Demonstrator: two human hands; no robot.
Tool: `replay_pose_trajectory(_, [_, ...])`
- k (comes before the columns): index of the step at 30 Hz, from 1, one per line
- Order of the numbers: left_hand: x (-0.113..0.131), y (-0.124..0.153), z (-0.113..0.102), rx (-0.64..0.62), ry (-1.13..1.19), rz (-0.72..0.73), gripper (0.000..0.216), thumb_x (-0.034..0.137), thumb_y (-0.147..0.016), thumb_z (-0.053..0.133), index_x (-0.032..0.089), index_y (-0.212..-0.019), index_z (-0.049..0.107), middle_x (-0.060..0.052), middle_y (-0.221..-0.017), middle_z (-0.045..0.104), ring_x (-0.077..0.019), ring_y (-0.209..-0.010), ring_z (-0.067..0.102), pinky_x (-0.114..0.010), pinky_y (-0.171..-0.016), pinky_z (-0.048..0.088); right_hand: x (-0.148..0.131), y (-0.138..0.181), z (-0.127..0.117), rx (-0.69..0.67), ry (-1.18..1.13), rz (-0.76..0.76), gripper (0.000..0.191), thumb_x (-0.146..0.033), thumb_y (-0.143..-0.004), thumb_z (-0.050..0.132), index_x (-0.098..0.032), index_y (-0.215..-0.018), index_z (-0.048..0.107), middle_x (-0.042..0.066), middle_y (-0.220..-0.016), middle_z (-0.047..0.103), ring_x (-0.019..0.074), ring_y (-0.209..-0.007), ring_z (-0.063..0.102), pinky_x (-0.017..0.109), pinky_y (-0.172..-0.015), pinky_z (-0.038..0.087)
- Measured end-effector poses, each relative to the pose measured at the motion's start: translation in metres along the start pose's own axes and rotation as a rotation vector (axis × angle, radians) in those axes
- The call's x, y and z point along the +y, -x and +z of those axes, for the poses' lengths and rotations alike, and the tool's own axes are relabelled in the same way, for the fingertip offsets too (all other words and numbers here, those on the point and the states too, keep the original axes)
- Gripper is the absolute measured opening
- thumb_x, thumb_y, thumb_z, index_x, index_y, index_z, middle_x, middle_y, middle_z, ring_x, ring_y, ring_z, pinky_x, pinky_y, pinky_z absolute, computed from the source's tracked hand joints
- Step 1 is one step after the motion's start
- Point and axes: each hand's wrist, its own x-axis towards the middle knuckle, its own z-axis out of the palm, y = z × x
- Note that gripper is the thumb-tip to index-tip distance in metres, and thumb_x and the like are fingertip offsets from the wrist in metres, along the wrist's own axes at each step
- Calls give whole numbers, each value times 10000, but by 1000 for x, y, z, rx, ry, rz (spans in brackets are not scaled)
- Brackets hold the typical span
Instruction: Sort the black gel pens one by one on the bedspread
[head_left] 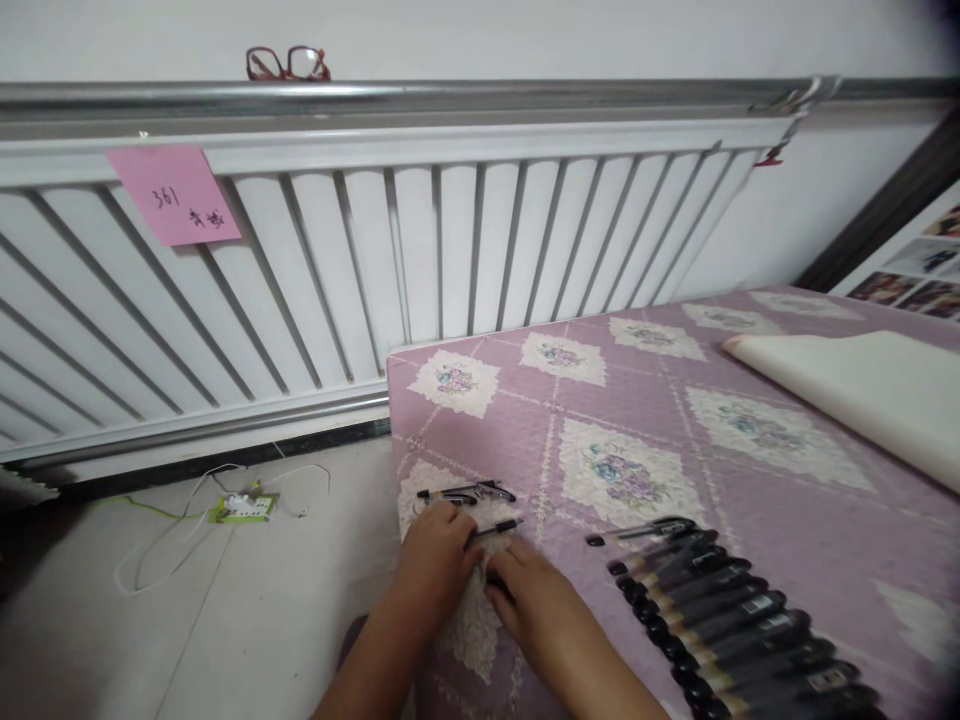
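My left hand is closed around a black pen, whose dark end points out to the right past the fingers. Close beside it, my right hand has its fingers curled together. Something small and dark shows between its thumb and fingers, but its kind is unclear. Just beyond the left hand, a few loose black pens and pen parts lie on the flowered purple bed cover. To the right of my hands, a long row of capped black pens lies side by side on the cover.
A white radiator runs along the wall behind the bed, bearing a pink note. Glasses rest above the metal pipe. A power strip with cords lies on the floor at left. A pale folded sheet lies at right.
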Motion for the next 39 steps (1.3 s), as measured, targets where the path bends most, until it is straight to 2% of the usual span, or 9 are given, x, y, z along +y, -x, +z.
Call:
replay_pose_trajectory(7, [5, -5, 6, 27, -23, -2, 110, 238, -850, 559, 223, -909, 650, -43, -954, 596, -215, -972, 523, -329, -868, 397, 25, 9, -7, 246, -266, 19, 103, -167, -802, 499, -214, -802, 591, 22, -768, 632, 180, -746, 593, 275, -686, 443])
replay_pose_trajectory(11, [6, -5, 7, 38, 1, 8, 102, 216, -857, 535, 223, -871, 636, -36, -942, 600, -209, -948, 530, -320, -836, 396, 35, 10, -12, 338, -448, 83, 152, -289, -811, 500, -226, -841, 634, 17, -763, 649, 177, -719, 600, 268, -668, 453])
replay_pose_trajectory(17, [6, -5, 3, 54, 150, -8, 106, 154, -843, 503, 204, -874, 590, -29, -905, 631, -197, -890, 553, -301, -782, 399, 45, 10, -15, 467, -651, 213, 220, -392, -745, 563, -225, -841, 669, 26, -783, 694, 194, -743, 627, 278, -678, 482])
replay_pose_trajectory(19, [6, -5, 1, 53, 215, -2, 140, 144, -843, 482, 209, -907, 588, -23, -904, 641, -191, -875, 562, -296, -770, 404, 47, 9, -17, 483, -737, 251, 254, -417, -731, 576, -221, -858, 674, 29, -799, 706, 196, -753, 634, 282, -685, 491])
replay_pose_trajectory(24, [7, -5, 5, 85, 299, 116, 257, 128, -841, 466, 247, -1014, 615, -10, -978, 645, -176, -937, 564, -286, -832, 404, 49, 8, -18, 490, -885, 302, 314, -476, -705, 617, -216, -866, 688, 37, -816, 721, 196, -760, 637, 290, -692, 497])
replay_pose_trajectory(31, [9, -6, 5, 79, 230, 131, 172, 243, -866, 516, 267, -927, 674, 5, -877, 658, -167, -866, 589, -281, -788, 400, 47, 6, -12, 487, -957, 319, 384, -545, -657, 676, -211, -845, 703, 50, -806, 724, 216, -775, 645, 318, -716, 504])
replay_pose_trajectory(39, [9, -5, 0, 72, 205, 92, 140, 264, -862, 537, 258, -872, 677, 8, -864, 667, -174, -878, 591, -298, -775, 360, 45, 7, -12, 478, -932, 297, 362, -537, -686, 657, -220, -852, 704, 39, -794, 724, 211, -792, 651, 319, -735, 511])
